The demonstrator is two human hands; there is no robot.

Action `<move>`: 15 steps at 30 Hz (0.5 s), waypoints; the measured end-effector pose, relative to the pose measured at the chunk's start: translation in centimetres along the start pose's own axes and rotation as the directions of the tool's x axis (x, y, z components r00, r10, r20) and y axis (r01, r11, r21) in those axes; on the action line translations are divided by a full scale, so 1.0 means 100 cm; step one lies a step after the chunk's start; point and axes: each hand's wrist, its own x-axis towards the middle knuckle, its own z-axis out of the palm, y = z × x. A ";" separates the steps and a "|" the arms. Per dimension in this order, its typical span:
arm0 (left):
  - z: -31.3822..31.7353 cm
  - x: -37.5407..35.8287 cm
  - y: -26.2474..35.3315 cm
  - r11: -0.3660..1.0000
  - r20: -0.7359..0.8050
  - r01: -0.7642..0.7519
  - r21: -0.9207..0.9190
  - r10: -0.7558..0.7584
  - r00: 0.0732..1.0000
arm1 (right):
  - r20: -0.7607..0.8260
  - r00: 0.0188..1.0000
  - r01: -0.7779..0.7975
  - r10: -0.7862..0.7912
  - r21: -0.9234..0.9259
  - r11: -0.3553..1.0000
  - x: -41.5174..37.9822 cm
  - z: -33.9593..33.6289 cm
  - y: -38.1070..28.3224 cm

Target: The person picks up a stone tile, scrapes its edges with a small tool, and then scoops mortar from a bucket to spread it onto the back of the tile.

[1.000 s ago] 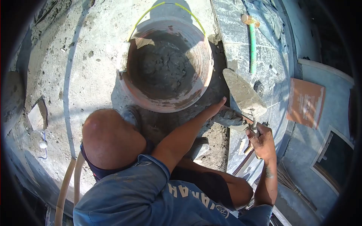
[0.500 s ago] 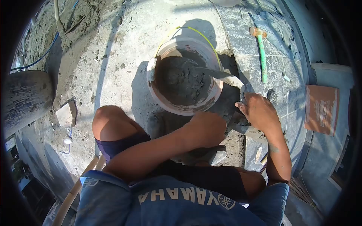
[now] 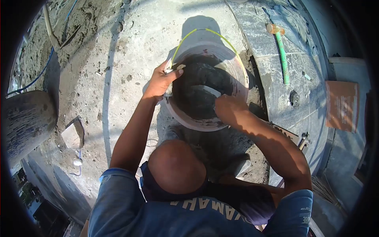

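A round bucket [image 3: 185, 116] with a yellow-green wire handle stands on the rough concrete floor, holding dark wet mortar [image 3: 197, 81]. My left hand [image 3: 160, 81] grips the bucket's left rim. My right hand [image 3: 228, 108] is inside the bucket on the right, closed around the handle of a trowel [image 3: 207, 91] whose blade lies on the mortar. My bent knee [image 3: 175, 166] sits just below the bucket, between my arms.
Grey tiles [image 3: 276, 79] lie to the right of the bucket, with a green-handled mallet [image 3: 281, 51] on them. An orange tile [image 3: 342, 104] lies at the far right. A dark pipe [image 3: 23, 118] and a small block [image 3: 73, 134] are at the left.
My left hand moved from in front of the bucket up to its left rim. My right hand moved from outside the bucket's right edge into it with the trowel.
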 end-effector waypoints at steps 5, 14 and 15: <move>0.017 -0.010 0.011 0.995 -0.073 -0.098 0.004 0.098 0.993 | 0.037 0.988 0.152 -0.152 0.004 0.988 0.000 0.015 0.001; 0.027 -0.017 0.015 0.993 -0.133 -0.048 0.104 0.062 0.989 | 0.463 0.881 -0.263 -0.101 0.654 0.709 -0.034 -0.008 0.020; 0.025 -0.016 0.012 0.992 -0.123 -0.053 0.112 0.067 0.990 | 0.476 0.868 -0.303 -0.141 0.732 0.610 -0.041 -0.006 0.031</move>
